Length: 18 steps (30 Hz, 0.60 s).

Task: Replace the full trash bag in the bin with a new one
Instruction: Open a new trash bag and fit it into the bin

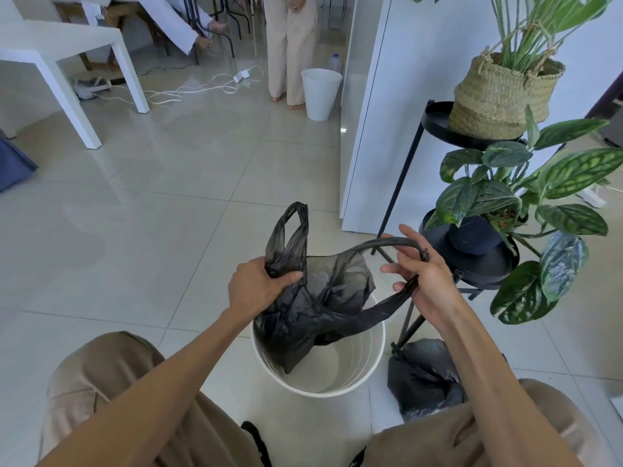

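While both hands grip the new bag [317, 298], left hand [258, 284] bunching it, right hand [423, 274] on a handle, it could easily slump into the bin [371, 369] unopened.

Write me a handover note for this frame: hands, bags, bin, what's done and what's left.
Left hand: gripping the new black bag by one side, near its handle.
Right hand: holding the bag's other handle, stretched out.
New bag hangs partly inside the white bin, not yet lining it.
Full tied bag sits on the floor right of the bin.
Done: old bag out. Left: spread the new bag over the rim.
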### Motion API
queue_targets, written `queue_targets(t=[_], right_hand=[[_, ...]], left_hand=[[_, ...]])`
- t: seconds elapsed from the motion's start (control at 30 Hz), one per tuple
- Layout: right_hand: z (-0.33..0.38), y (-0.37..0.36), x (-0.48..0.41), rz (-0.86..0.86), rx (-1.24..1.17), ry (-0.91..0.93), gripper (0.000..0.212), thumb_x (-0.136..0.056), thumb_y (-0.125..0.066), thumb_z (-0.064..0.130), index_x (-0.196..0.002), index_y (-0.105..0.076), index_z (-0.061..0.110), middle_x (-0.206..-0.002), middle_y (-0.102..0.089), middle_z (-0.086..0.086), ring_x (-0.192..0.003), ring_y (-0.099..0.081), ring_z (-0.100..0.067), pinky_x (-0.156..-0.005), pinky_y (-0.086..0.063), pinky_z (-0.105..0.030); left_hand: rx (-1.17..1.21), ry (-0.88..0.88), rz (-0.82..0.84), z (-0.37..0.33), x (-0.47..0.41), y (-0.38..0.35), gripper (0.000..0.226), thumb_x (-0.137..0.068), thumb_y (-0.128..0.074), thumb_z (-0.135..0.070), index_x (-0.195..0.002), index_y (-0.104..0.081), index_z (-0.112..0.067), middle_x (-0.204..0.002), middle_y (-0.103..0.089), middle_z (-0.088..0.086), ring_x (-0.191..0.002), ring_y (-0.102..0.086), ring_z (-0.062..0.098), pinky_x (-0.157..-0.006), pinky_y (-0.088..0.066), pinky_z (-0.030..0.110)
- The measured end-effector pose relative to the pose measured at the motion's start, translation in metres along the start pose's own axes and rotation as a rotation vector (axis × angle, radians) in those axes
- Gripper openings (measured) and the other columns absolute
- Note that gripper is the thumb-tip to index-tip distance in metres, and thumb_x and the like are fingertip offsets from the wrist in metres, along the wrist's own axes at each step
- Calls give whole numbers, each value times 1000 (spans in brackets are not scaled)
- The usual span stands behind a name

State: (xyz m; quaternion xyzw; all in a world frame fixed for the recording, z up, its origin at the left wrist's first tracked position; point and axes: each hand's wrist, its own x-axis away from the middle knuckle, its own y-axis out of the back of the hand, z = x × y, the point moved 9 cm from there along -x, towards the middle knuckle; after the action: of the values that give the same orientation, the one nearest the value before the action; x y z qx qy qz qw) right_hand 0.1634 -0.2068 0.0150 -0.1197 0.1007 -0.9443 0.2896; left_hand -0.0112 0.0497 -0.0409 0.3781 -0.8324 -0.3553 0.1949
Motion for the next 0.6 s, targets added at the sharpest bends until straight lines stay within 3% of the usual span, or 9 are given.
queue_targets(t=[0.07,0.13,0.23,0.37,0.5,0.6], right_hand=[[2,-1,4,48,8,-6,46,-100,-44,-4,-135,-53,25,-120,-72,6,-82,-73,-24,-44,-43,-25],[2,1,5,58,105,-17,37,-100,-48,1,-127,-59,23,-110,-73,2,-83,-73,-24,-46,-48,-25],[1,3,6,66,294,-50,20,-94,-63,7,-112,-64,17,-111,-65,-18,-81,-70,-22,-55,-55,-31],[3,-1,7,136,351,-78,23,-90,-69,4,-112,-61,8,-99,-70,-18,-73,-66,-24,-55,-55,-31],[12,-12,13,226,100,-30,46,-94,-56,-5,-135,-55,17,-124,-71,-8,-72,-68,-18,-48,-49,-24],[6,-16,14,207,103,-11,52,-93,-56,-7,-137,-55,21,-138,-61,-1,-93,-73,-25,-47,-49,-23]], left_hand=[[106,4,66,3,3,-8,45,-66,-80,-69,-82,-73,-27,-80,-74,-5,-77,-71,15,-71,-60,34],[254,31,161,7,5,-14,31,-68,-88,-51,-78,-68,-30,-80,-71,-8,-79,-69,11,-76,-59,32],[417,47,313,12,4,-20,42,-67,-94,-30,-102,-70,-28,-103,-75,-6,-98,-70,14,-90,-57,32],[391,17,365,10,-3,-16,49,-72,-86,-2,-113,-69,-22,-109,-75,-1,-105,-70,22,-95,-56,40],[358,21,229,15,-12,-10,44,-75,-84,-7,-114,-69,-20,-108,-75,1,-103,-69,23,-97,-56,44],[354,37,172,17,-17,-4,67,-72,-90,-17,-131,-60,-19,-115,-70,3,-109,-66,26,-98,-54,41]])
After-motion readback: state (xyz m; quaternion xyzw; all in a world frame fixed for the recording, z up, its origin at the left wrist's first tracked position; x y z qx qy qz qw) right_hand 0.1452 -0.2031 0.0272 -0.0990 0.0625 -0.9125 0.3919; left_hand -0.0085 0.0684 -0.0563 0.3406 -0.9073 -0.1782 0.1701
